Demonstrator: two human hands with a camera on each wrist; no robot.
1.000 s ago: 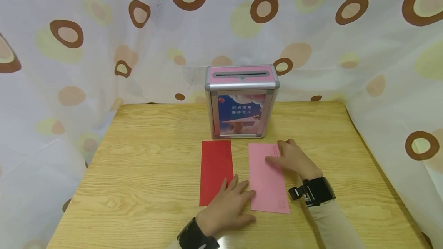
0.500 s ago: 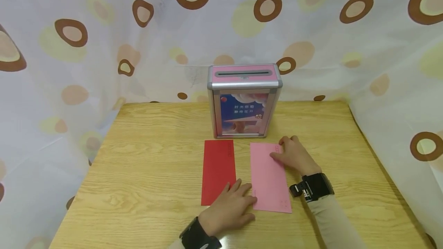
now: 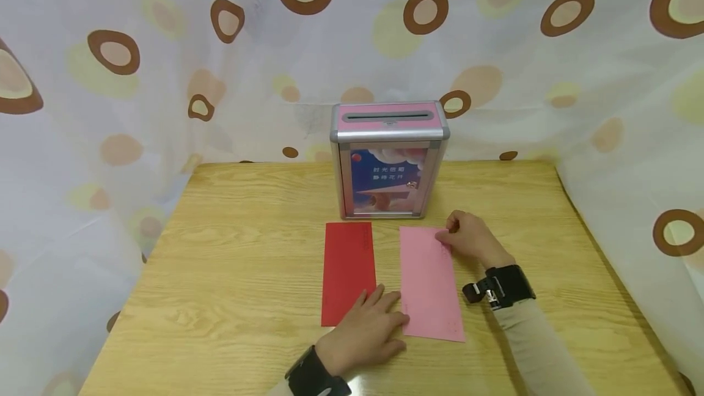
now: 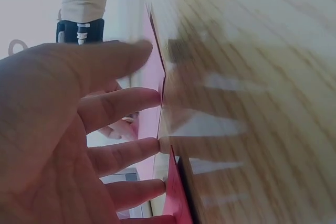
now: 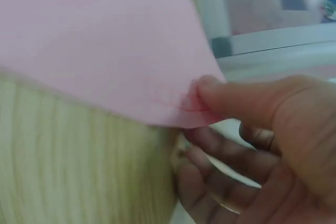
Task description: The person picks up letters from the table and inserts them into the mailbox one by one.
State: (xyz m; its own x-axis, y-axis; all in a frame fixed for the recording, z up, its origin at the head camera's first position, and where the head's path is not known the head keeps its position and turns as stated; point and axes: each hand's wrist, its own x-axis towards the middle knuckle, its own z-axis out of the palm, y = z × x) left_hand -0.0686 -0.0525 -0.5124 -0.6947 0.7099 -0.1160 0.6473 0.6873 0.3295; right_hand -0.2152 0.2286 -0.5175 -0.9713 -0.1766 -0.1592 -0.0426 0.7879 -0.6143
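A pink envelope lies on the wooden table, and my right hand pinches its far right corner between thumb and fingers. In the right wrist view that corner of the pink envelope bends up off the wood. My left hand is spread between the two envelopes, fingertips at the pink one's left edge and over the near right corner of a red envelope. The left wrist view has the fingers of the left hand extended. Behind the envelopes stands a pink and silver letter box with a slot on top.
The wooden table stretches to both sides of the envelopes. A white curtain with brown and yellow spots hangs along its back and sides. A black strap with a small device is on the right wrist.
My right hand's fingers have closed in on the pink envelope's far right corner, which is now pinched and slightly raised. The left hand has barely moved.
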